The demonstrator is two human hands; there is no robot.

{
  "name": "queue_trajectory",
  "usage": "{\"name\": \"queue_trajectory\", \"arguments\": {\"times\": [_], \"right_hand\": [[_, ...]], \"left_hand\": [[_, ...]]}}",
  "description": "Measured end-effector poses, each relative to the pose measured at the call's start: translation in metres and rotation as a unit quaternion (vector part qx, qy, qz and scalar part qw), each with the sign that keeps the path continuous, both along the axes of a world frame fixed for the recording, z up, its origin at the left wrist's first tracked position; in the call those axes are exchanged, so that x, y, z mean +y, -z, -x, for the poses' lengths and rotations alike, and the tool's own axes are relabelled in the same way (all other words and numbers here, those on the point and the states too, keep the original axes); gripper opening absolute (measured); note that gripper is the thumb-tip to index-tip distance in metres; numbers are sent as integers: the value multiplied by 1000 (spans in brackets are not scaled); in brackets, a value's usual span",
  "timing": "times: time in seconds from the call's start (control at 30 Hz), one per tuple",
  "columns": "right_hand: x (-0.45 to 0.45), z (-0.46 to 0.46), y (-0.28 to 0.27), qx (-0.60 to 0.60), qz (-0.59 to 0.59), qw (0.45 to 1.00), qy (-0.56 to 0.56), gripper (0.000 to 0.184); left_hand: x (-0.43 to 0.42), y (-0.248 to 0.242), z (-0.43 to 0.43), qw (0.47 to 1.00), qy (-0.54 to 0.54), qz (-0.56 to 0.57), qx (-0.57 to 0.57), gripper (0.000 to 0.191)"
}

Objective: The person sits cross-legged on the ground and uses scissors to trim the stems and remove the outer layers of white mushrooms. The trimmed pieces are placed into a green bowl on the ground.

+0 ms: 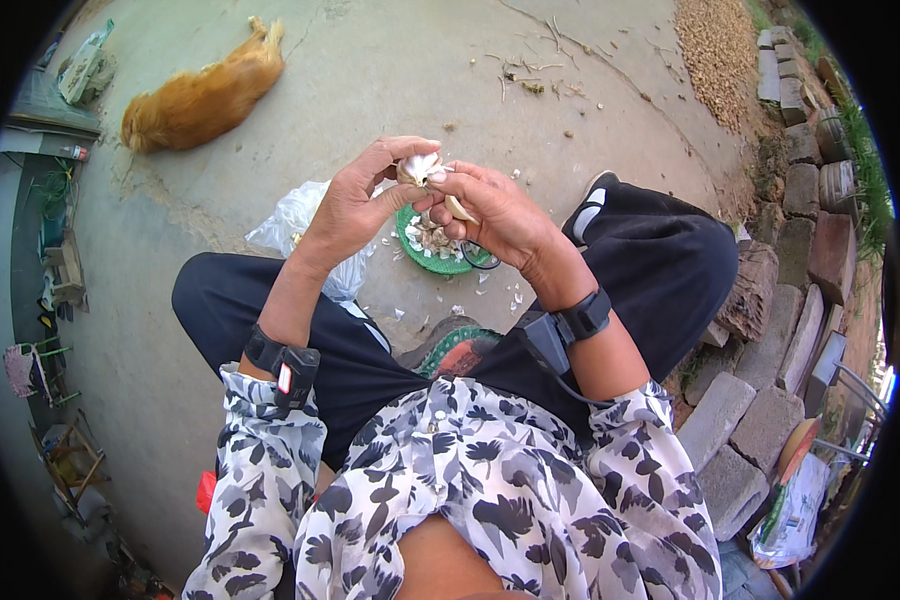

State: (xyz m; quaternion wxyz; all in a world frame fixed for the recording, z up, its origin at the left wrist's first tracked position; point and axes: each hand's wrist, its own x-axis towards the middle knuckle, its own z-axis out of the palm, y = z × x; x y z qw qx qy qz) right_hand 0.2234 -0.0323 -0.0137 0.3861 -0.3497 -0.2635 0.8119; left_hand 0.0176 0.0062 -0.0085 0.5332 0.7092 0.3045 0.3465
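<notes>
A whitish garlic bulb (pixel 418 169) is held up between the fingers and thumb of my left hand (pixel 364 196). My right hand (pixel 495 206) touches the bulb's right side with thumb and forefinger, and a pale garlic clove (pixel 460 208) lies in its curled fingers. Below both hands, a green woven plastic basket (pixel 444 264) on the ground holds garlic pieces and skins, partly hidden by my right hand. To the left of the basket lies a translucent white plastic bag (pixel 289 217) with some pale yellowish things inside, partly behind my left forearm.
A brown dog (pixel 206 97) lies on the concrete at upper left. Stacked bricks and blocks (pixel 772 330) line the right side, with a heap of light brown pieces (pixel 716 56) at upper right. Bits of garlic skin (pixel 516 296) are scattered near the basket. My bent legs flank it.
</notes>
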Motion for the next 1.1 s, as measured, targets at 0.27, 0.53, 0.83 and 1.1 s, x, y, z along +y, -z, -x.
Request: {"name": "queue_trajectory", "arguments": {"times": [0.27, 0.53, 0.83, 1.1], "right_hand": [[-3, 6, 9, 128, 36, 991, 1, 24], [-8, 13, 3, 121, 11, 991, 49, 22], [-7, 18, -9, 76, -30, 996, 34, 29], [0, 6, -1, 27, -90, 995, 34, 23]], "left_hand": [[0, -4, 6, 996, -3, -41, 85, 38], [-6, 7, -1, 997, -32, 56, -30, 36], [-1, 3, 3, 973, -45, 148, -170, 38], [-1, 4, 0, 948, -37, 225, -222, 37]]}}
